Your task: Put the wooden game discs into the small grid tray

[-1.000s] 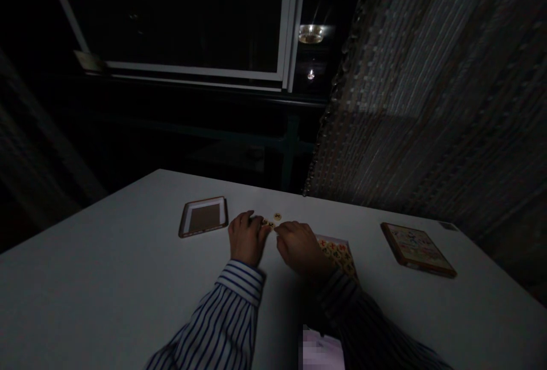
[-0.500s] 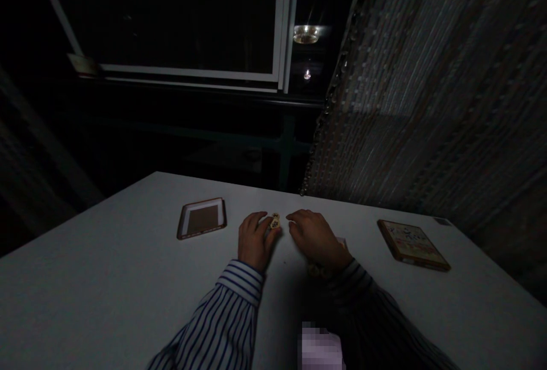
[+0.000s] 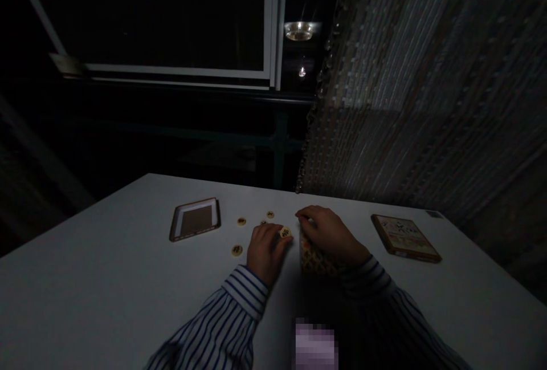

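My left hand [image 3: 265, 253] pinches a round, pale Chinese chess piece [image 3: 285, 233] with a dark character, thumb and fingers at its edge. My right hand [image 3: 327, 237] curls over a pile of Chinese chess pieces [image 3: 316, 262], to the right of my left hand. What its fingertips hold, if anything, I cannot make out. That hand and its shadow cover much of the pile. On the white table beside my left hand lie loose pieces: a near piece [image 3: 236, 251], a piece behind it [image 3: 241, 221] and a far piece [image 3: 270, 214]. Another is partly behind my fingers.
An open, shallow box part [image 3: 172, 230] with a brown inside lies at the left of the white table [image 3: 106, 279]. A box lid with a printed picture [image 3: 405, 236] lies at the right. Behind the table hang a bead curtain [image 3: 384, 102] and a dark window.
My left hand has shifted right and nearer, uncovering loose pieces on the table. My right hand has moved slightly right, and more of the pile shows under it. The view has turned slightly.
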Tool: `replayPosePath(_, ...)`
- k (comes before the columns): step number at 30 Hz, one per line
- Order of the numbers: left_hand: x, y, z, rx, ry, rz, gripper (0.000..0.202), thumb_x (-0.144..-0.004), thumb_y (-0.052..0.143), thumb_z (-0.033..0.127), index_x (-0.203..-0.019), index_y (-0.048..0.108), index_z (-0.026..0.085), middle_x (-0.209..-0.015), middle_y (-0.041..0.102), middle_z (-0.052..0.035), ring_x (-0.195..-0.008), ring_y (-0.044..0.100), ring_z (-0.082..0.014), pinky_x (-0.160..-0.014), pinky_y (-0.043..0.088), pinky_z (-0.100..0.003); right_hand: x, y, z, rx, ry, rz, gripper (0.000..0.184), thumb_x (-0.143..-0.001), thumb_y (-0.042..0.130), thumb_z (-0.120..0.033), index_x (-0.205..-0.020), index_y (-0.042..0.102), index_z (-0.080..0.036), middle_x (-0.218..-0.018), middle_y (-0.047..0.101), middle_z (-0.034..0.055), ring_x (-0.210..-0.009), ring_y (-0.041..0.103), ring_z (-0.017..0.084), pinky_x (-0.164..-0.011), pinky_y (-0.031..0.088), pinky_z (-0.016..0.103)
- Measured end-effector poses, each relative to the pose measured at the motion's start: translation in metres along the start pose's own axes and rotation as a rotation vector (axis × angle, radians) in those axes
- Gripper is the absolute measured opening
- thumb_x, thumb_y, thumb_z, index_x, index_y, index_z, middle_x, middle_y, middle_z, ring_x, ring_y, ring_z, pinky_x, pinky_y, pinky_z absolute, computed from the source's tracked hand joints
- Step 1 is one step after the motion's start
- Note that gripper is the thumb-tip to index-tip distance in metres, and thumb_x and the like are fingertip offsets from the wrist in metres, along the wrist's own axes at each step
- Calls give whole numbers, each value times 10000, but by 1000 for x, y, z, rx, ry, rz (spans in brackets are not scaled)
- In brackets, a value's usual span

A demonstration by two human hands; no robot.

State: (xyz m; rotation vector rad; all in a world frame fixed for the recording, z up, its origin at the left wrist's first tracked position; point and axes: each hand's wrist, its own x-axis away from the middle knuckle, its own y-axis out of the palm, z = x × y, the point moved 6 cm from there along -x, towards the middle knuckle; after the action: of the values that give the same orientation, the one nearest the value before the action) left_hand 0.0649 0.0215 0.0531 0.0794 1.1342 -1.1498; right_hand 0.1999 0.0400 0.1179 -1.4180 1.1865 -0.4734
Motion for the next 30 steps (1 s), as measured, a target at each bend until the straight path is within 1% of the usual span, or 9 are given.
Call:
replayPosePath(6, 4, 15, 0, 53, -106, -81, 185, -737, 580, 325, -858, 592, 186, -817, 629, -43, -795, 541, -182, -719, 433, -310, 3, 5, 5, -57, -11, -87, 246, -807, 404, -228, -885, 633, -185, -864, 656, 37, -807, 574, 143, -738, 380, 236)
replayPosePath(9, 5, 17, -3, 71, -158, -80, 215, -729, 583, 336, -876, 596, 179, -788, 629, -43, -756, 553, -174, -681, 441, -294, 4, 10, 6, -122, -10, -142, 225, -789, 429, -241, -851, 639, -190, -796, 658, 28, -740, 579, 137, -676, 385, 223)
replayPosePath(11, 5, 16, -4, 82, -187, -71, 243, -720, 589, 347, -889, 596, 173, -766, 625, -42, -726, 559, -166, -652, 447, -282, 4, 13, 7, -166, -5, -165, 218, -776, 448, -253, -861, 640, -194, -790, 660, 24, -727, 582, 137, -656, 387, 219)
replayPosePath(16, 5, 17, 0, 129, -178, -83, 239, -713, 593, 350, -882, 605, 180, -748, 621, -34, -701, 564, -151, -626, 453, -265, 5, 19, 7, -251, -4, -186, 212, -761, 477, -272, -876, 640, -201, -819, 663, 20, -744, 588, 138, -643, 394, 215)
replayPosePath(20, 7, 18, 4, 157, -165, -80, 231, -697, 611, 336, -869, 609, 182, -733, 619, -26, -698, 557, -146, -641, 451, -266, 5, 21, 7, -269, -21, -203, 209, -756, 487, -267, -878, 642, -199, -818, 662, 23, -752, 589, 139, -639, 395, 214)
replayPosePath(22, 7, 19, 4, 182, -184, -86, 230, -680, 628, 323, -863, 612, 185, -730, 616, -23, -699, 552, -144, -653, 448, -268, 6, 20, 6, -270, -22, -205, 205, -755, 490, -260, -873, 645, -196, -815, 662, 25, -750, 587, 139, -641, 394, 215)
replayPosePath(25, 10, 24, -2, 287, -291, -106, 255, -656, 649, 308, -877, 609, 186, -745, 619, -22, -688, 554, -135, -646, 446, -260, 6, 17, 5, -257, -42, -193, 201, -760, 488, -253, -871, 645, -198, -812, 661, 24, -749, 582, 136, -652, 389, 216)
replayPosePath(30, 16, 37, -14, 641, -560, -111, 333, -617, 677, 289, -900, 580, 144, -730, 642, -37, -642, 577, -119, -597, 454, -233, 6, 14, 6, -226, -29, -184, 196, -772, 477, -258, -853, 642, -192, -769, 660, 20, -702, 576, 127, -617, 377, 209)
